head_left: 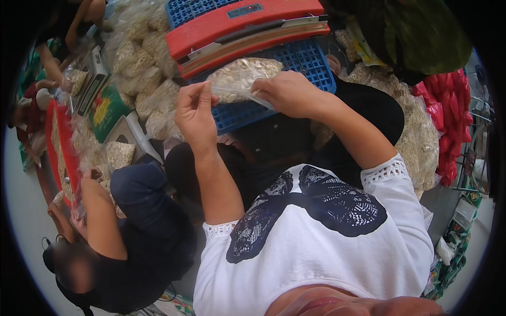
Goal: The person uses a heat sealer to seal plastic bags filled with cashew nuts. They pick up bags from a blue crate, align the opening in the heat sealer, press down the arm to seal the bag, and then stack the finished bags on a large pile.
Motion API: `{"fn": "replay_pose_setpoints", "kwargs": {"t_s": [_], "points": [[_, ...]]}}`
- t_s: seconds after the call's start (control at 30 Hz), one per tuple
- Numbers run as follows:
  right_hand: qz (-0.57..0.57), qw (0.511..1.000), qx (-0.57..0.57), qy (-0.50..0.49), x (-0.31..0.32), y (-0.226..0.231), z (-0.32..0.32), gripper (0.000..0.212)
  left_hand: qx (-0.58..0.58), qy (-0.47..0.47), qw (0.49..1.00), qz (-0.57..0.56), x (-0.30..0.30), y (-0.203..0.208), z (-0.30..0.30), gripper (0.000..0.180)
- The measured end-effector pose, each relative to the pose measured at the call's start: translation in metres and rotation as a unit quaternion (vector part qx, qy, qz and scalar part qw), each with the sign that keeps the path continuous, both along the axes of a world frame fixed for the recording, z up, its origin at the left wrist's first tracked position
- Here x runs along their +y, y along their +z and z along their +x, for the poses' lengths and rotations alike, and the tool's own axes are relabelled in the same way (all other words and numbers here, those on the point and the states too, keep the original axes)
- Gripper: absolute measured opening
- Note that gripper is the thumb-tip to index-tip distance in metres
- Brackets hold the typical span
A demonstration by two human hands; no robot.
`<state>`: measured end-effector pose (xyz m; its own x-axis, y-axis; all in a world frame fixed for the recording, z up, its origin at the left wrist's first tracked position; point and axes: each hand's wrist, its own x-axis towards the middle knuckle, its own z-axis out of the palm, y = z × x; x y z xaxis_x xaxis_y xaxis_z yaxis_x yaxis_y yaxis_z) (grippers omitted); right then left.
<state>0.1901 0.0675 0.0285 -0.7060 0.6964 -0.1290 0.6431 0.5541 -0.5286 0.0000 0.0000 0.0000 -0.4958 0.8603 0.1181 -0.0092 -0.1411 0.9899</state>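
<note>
A clear plastic bag [245, 73], filled with pale, clove-sized pieces, lies on a blue plastic crate [308, 60] in front of me. My left hand [197, 113] pinches the bag's near left corner between thumb and fingers. At the near right edge my right hand [290, 95] grips the same plastic, its fingers closed. The film is stretched between both hands on the near side. Just beyond the bag rests a red bag sealer [253, 16] with a dark bar along its near edge and a small display on top.
Filled clear bags [137, 63] are heaped to the left, near a scale [134, 134] and a red tray [55, 152]. A co-worker in dark clothes [153, 237] sits close at my left, others beyond. Red bags [448, 121] and a large clear sack [416, 142] stand right.
</note>
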Motion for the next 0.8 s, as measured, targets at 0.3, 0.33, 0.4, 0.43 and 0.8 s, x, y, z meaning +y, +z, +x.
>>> {"fn": "replay_pose_setpoints", "kwargs": {"t_s": [0.3,0.33,0.4,0.43,0.8], "points": [[0.273,0.952,0.111,-0.086,0.015,0.011,-0.004,0.017,0.011,0.009,1.000,0.017,0.006,0.007,-0.002,0.005],[0.259,0.956,0.106,-0.085,0.000,0.010,0.003,0.017,0.000,0.016,1.000,0.012,0.008,0.008,0.000,0.005],[0.165,0.969,0.186,-0.008,-0.025,0.011,0.024,0.012,-0.012,0.018,1.000,0.015,0.011,0.007,0.005,0.006],[0.028,0.988,0.134,0.073,-0.036,-0.010,0.028,0.013,-0.014,0.029,0.999,0.003,0.008,0.007,0.005,0.006],[-0.063,0.909,-0.282,0.300,-0.072,-0.355,0.059,0.016,0.020,0.003,1.000,-0.001,-0.001,0.021,0.002,0.009]]}}
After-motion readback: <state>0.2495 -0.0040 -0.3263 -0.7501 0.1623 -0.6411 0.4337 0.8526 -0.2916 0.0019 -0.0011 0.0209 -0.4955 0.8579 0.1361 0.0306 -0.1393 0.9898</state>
